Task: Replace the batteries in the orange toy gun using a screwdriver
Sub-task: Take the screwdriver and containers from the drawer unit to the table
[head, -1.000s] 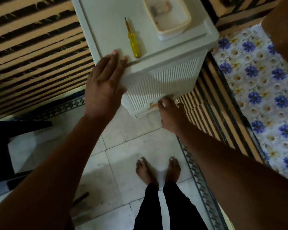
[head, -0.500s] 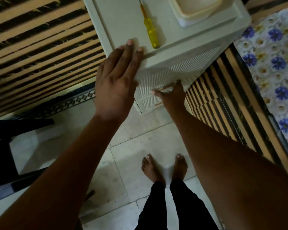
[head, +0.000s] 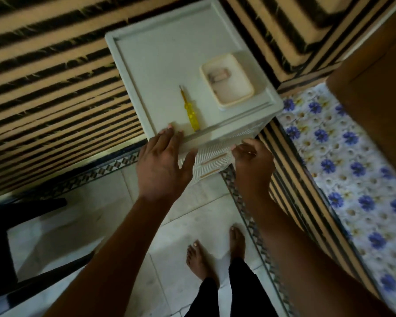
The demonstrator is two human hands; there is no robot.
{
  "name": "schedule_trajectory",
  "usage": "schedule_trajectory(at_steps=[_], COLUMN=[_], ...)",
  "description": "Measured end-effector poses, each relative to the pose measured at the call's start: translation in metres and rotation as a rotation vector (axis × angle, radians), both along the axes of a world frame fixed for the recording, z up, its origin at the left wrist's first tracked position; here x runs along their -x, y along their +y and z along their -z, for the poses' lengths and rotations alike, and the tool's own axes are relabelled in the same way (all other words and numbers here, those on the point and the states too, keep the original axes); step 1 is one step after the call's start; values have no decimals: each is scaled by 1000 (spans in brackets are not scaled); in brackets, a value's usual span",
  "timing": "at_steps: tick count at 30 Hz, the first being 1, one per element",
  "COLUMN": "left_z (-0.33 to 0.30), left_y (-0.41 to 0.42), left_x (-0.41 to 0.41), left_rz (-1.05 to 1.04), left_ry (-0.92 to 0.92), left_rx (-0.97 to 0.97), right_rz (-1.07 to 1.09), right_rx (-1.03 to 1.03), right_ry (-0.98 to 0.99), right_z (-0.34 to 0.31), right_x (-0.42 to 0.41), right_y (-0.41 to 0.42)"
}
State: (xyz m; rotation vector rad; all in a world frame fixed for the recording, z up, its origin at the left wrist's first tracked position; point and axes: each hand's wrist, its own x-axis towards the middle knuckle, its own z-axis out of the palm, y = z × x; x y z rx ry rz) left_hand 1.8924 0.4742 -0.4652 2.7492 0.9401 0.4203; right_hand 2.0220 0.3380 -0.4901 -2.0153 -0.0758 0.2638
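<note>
A yellow screwdriver (head: 189, 110) lies on top of a white plastic drawer cabinet (head: 160, 53), tip pointing away from me. My left hand (head: 162, 165) rests flat on the cabinet's near left corner, fingers spread, fingertips just short of the screwdriver handle. My right hand (head: 253, 161) is at the cabinet's front right, fingers curled against the top drawer front (head: 217, 148); whether it grips the drawer is unclear. No orange toy gun is in view.
A cream tray (head: 227, 81) holding small blurred items sits on the cabinet's right side. Striped fabric surrounds the cabinet at left and back. A blue-flowered cloth (head: 343, 161) lies at right beside a brown panel (head: 373, 92). My bare feet (head: 215, 255) stand on white tiles.
My right hand has climbed from the lower drawer to the top drawer front. My left hand stays on the cabinet's corner. The view has tilted up, showing the whole cabinet top.
</note>
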Motion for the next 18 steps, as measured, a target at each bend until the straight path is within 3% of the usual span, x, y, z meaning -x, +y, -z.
schedule_trajectory(at_steps=[4, 8, 13, 18], left_z=[-30, -44, -48, -48], left_y=[6, 14, 26, 28], left_x=[-27, -63, -99, -111], left_rz=[-97, -260, -407, -535], left_ry=[18, 61, 64, -10], left_rx=[38, 211, 450, 578], right_rz=[20, 0, -127, -158], right_rx=[-70, 4, 164, 147], right_ry=[-177, -199, -84, 61], right_z=[-43, -57, -61, -65], right_x=[-30, -69, -101, -110], right_y=[14, 43, 68, 65])
